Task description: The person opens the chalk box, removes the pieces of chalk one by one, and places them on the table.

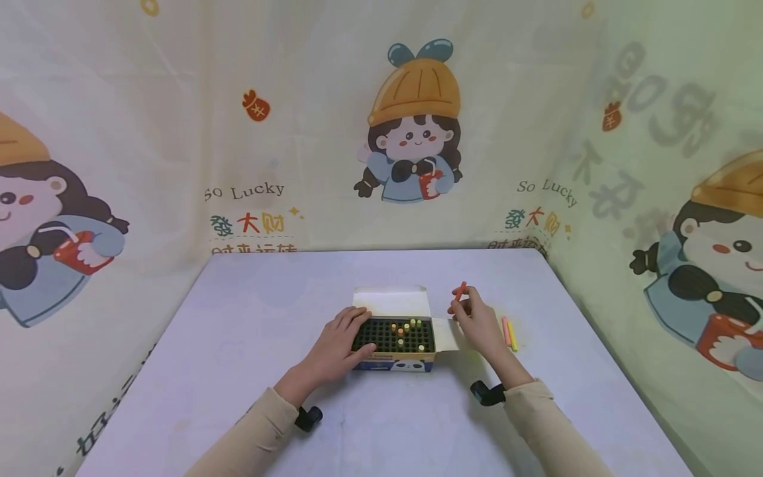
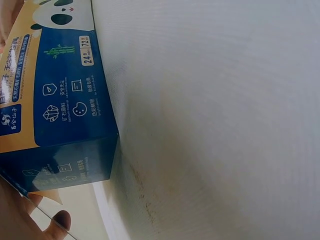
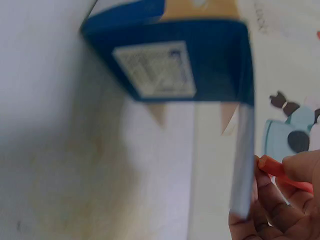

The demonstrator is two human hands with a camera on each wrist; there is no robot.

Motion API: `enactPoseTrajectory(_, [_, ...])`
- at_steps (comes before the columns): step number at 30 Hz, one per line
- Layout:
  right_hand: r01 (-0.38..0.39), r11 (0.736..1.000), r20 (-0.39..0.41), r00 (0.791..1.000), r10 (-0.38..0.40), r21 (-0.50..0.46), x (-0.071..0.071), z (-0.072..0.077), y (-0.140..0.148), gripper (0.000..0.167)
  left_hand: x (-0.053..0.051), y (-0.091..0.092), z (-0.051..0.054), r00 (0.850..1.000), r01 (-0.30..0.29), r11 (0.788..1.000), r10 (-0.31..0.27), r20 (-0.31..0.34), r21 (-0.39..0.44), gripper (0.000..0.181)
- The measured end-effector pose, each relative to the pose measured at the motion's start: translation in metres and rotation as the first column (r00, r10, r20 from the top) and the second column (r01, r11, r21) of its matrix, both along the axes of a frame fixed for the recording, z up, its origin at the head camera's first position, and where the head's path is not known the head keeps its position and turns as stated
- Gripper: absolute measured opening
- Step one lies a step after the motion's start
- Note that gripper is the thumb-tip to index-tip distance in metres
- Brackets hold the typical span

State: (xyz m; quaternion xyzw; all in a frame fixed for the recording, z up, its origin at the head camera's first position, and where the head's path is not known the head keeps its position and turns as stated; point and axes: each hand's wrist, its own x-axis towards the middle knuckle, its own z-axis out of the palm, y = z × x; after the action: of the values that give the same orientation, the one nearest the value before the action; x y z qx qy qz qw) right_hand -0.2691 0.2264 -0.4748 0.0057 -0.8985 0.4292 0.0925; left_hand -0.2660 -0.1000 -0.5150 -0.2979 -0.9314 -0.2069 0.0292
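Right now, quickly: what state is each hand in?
Left hand: holding the chalk box by its left end.
Right hand: closed, pinching an orange-red chalk stick.

Left of the box (image 1: 381, 364), the desk (image 1: 256, 298) leaves wide room to pass. The left hand (image 1: 336, 341) blocks the box's left end, the lid (image 1: 390, 303) its back; right, the flap (image 1: 444, 334) juts out, two sticks (image 1: 506, 331) beyond.

The left hand (image 1: 335, 343) hides part of the box (image 1: 387, 365) at its left end. Inside the box, the sticks (image 1: 421, 348) show only their tops. Right of the box, the right hand (image 1: 477, 323) hides part of the red stick (image 1: 461, 289). In the right wrist view, the label (image 3: 156, 69) on the box's end is too blurred to read; the left wrist view's edges cut off the box.
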Motion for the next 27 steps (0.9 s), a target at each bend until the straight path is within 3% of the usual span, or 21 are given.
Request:
enactPoseTrajectory(6, [0.087, 0.994, 0.061, 0.994, -0.090, 0.061, -0.006, -0.015, 0.021, 0.042, 0.000, 0.001, 0.000, 1.000, 0.006, 1.000, -0.006, 0.008, 0.009, 0.076])
enactPoseTrajectory(13, [0.061, 0.992, 0.098, 0.993, -0.071, 0.108, -0.004, -0.030, 0.040, 0.034, 0.000, 0.002, 0.000, 1.000, 0.011, 1.000, -0.011, -0.006, 0.007, 0.076])
enactPoseTrajectory(27, [0.044, 0.961, 0.204, 0.974, -0.102, 0.274, 0.002, -0.032, 0.054, 0.045, 0.001, -0.001, 0.001, 1.000, 0.011, 1.000, -0.011, -0.024, 0.028, 0.075])
